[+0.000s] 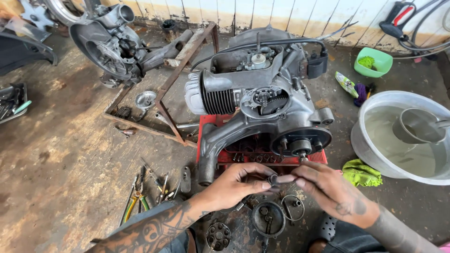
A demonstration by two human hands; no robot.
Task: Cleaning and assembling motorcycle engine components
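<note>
A grey scooter engine [262, 107] rests on a red crate [208, 122] in the middle of the floor. Just below it, my left hand [236, 185] and my right hand [323, 187] meet over a small dark ring-shaped part [273, 178]. Both hands pinch that part between fingertips. Under my hands lie a round dark plate [268, 218], a thin wire ring [293, 208] and a small perforated disc [219, 235].
Pliers and other hand tools [145, 192] lie at lower left. A rusty metal frame [164, 100] and a second engine casing [110, 44] stand behind. A large metal basin with water and a bowl [403, 136], a green rag [361, 173] and a green tub [373, 62] are at right.
</note>
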